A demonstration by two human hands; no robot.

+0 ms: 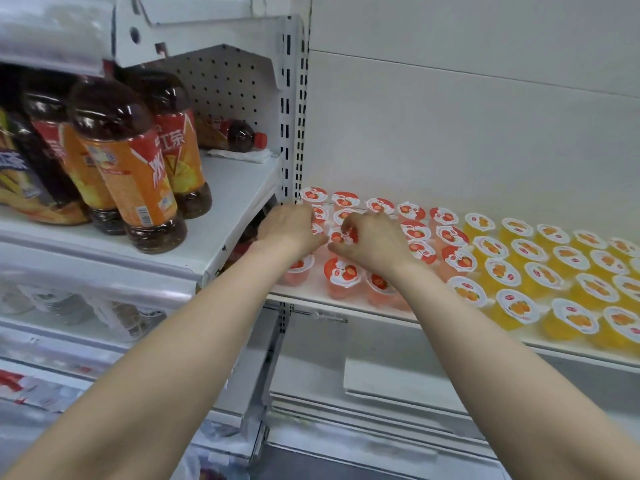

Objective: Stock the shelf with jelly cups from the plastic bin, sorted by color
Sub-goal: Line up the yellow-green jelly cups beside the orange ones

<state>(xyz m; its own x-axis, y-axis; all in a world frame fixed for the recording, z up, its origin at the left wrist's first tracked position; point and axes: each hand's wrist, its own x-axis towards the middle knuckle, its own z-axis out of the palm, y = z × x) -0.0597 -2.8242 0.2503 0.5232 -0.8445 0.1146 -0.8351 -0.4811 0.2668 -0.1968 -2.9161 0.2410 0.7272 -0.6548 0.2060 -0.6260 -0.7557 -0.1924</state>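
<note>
A white metal shelf (313, 291) in a shop bay, with a plain white back panel (450, 133) behind it, carries rows of small jelly cups.

The right hand (372, 245) reaches in over the left part of the shelf. Its fingers (349, 221) are curled and pinch a red cup (338, 236) by the rim, upright, lid facing up. The left hand (289, 230) lies just beside it toward the left end, its fingers bent down among the cups there. Whether it holds one cannot be told, since the back of the hand hides them.

The held cup sits right between the two hands, closer to the right one, and the bare patch of shelf lies toward the front edge, below both wrists. Judging by that, the cup wants setting down into the red block rather than carrying anywhere far.

Around the hands stand the red cups (415, 232), filling the left end from back edge to front. The orange cups (540, 271) fill the right end, and the two colours meet in a slanted line. All are squat, round, clear plastic tubs with glossy peel-off foil lids and small pull tabs.

The plastic bin is not in view. Beyond a slotted post (294, 116), the next bay holds tea bottles (131, 161).
</note>
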